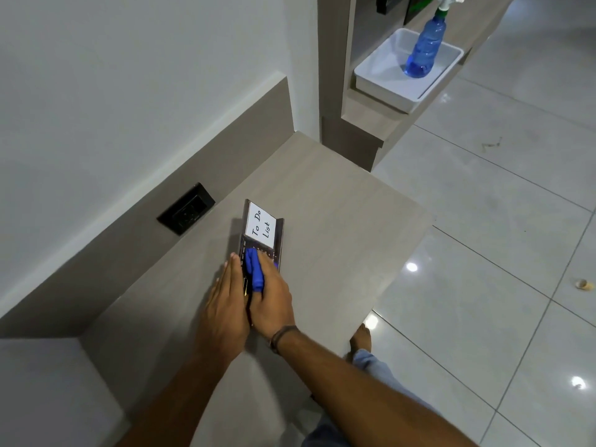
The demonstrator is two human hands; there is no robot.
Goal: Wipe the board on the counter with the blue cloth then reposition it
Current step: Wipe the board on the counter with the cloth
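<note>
A dark board (263, 229) with a white "To Do List" label lies flat on the wooden counter (338, 227). Its near half is covered by my hands. My right hand (272, 298) presses a bunched blue cloth (254, 269) onto the board's near part. My left hand (225, 301) lies flat with fingers together along the board's left edge, touching it.
A black wall socket (186, 208) sits in the backsplash left of the board. On a shelf at the far right, a white tray (406, 90) holds a blue spray bottle (425, 48). The counter's right edge drops to a glossy tiled floor (483, 253).
</note>
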